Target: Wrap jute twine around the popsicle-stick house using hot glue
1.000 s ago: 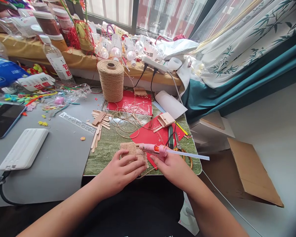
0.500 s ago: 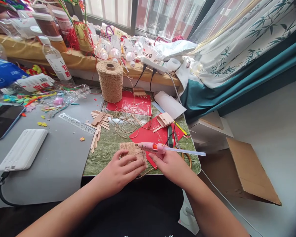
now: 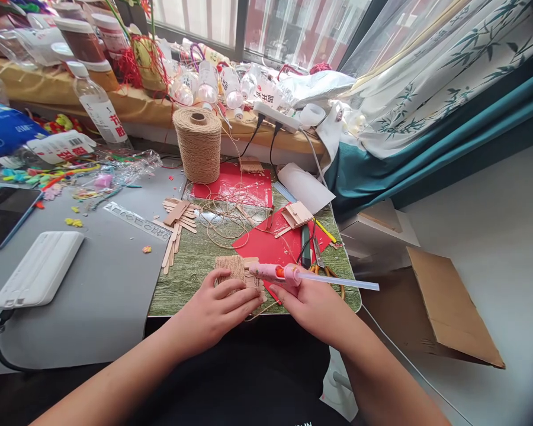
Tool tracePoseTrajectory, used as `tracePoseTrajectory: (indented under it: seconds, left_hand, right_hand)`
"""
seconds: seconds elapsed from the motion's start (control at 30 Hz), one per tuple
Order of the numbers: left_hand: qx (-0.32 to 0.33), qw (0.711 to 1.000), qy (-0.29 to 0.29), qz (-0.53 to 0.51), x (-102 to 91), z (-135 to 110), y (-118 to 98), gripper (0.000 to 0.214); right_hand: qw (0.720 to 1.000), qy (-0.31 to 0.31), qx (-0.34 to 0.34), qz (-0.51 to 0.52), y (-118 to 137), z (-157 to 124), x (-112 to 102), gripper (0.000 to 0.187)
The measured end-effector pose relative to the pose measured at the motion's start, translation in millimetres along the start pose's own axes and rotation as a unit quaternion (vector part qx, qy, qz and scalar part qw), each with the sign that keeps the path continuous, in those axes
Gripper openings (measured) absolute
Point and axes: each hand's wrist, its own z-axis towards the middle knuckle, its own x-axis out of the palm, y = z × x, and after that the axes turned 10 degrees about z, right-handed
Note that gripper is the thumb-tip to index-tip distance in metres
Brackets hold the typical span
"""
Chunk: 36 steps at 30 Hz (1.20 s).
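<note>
My left hand lies across a small panel of craft sticks partly wrapped in twine, its fingers bent over the panel and its thumb hidden. The panel is at the table's near edge, with bare sticks at its right. My right hand is closed around a pink hot glue gun, whose handle the hand hides. A long clear glue stick juts from the gun's back. The nozzle points left, at the end of the twine wrapping; I cannot tell whether it touches.
Behind the panel stands a twine spool with loose loops in front. Craft sticks, red paper, a small wooden piece, a cutter and scissors lie around. A white power bank sits left.
The glue gun has shifted slightly down and right, its rear tipping lower, uncovering bare stick ends and more of the scissors. My left hand stays in place on the panel.
</note>
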Motion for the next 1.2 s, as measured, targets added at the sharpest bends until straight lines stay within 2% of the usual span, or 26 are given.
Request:
tracePoseTrajectory:
  seconds: [0.37, 0.6, 1.0, 1.2]
  left_hand:
    - [-0.005, 1.0, -0.004, -0.001, 2.3, 1.2, -0.7, 0.044]
    - [-0.005, 1.0, -0.008, -0.002, 2.4, 2.6, -0.3, 0.043]
    - [-0.007, 1.0, -0.007, 0.005, 4.4, -0.3, -0.3, 0.047]
    - [-0.004, 1.0, -0.007, 0.014, 6.9, -2.1, -1.0, 0.048]
  right_hand:
    - [0.997, -0.016, -0.002, 0.072, -2.7, 2.8, 1.5, 0.043]
    - [0.999, -0.025, -0.036, 0.028, -3.5, 4.6, 5.1, 0.044]
    - [0.999, -0.016, -0.026, -0.033, -3.8, -2.1, 2.6, 0.041]
    - [0.997, -0.008, 0.005, -0.076, 0.7, -6.2, 2.1, 0.038]
